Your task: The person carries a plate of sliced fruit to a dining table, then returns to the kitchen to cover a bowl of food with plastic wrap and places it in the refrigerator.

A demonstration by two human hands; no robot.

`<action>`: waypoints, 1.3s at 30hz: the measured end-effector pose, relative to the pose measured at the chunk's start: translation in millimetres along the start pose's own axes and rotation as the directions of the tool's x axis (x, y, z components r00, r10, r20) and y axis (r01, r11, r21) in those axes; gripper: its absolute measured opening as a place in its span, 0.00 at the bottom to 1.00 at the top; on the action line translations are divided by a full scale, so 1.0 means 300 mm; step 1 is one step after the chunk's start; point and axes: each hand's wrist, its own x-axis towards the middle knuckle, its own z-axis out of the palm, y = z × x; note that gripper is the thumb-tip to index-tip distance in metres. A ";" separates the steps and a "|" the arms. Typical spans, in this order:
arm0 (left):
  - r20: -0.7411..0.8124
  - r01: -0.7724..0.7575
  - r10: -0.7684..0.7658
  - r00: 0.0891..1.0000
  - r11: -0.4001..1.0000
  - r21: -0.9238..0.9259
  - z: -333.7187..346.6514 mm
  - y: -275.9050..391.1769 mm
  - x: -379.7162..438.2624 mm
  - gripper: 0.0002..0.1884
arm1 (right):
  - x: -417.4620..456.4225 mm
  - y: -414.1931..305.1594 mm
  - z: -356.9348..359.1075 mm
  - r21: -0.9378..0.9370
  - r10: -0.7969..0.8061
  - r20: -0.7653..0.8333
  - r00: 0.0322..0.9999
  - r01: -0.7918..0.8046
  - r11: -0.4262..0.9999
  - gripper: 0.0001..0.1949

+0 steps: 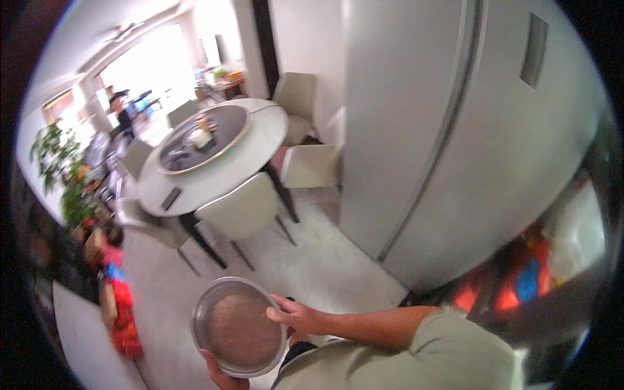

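A round metal bowl (201, 314) is held low in front of my body, between my two hands. Inside it, a brownish-pink mass (241, 324) covers much of the bottom; blur hides what it is. My right hand (295, 314) grips the bowl's right rim, thumb on top and fingers underneath. On the lower left side, my left hand (218, 373) supports the rim, partly cut off by the bottom of the picture.
Ahead stands a round dining table (253, 156) with a dark turntable (224, 127) and several chairs (243, 207). A tall grey refrigerator (404, 122) rises on the right. Red packages (124, 312) line the left side; colourful bags (526, 280) sit at right.
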 end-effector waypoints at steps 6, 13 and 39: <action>0.230 0.084 -0.092 0.969 0.995 0.044 0.278 0.087 0.377 0.36 | 0.105 -0.281 -0.528 -0.970 -0.635 -0.215 0.742 -0.087 0.227 0.30; 0.599 0.186 -0.169 0.783 0.982 0.033 0.517 0.175 0.750 0.37 | -0.284 -1.049 -0.934 -0.277 -0.723 -0.686 0.081 -0.948 0.157 0.26; 0.703 0.151 -0.361 0.613 0.927 0.344 0.975 0.076 0.997 0.31 | -0.510 -0.786 -0.703 -0.107 -0.864 -0.499 -0.067 -0.985 0.138 0.23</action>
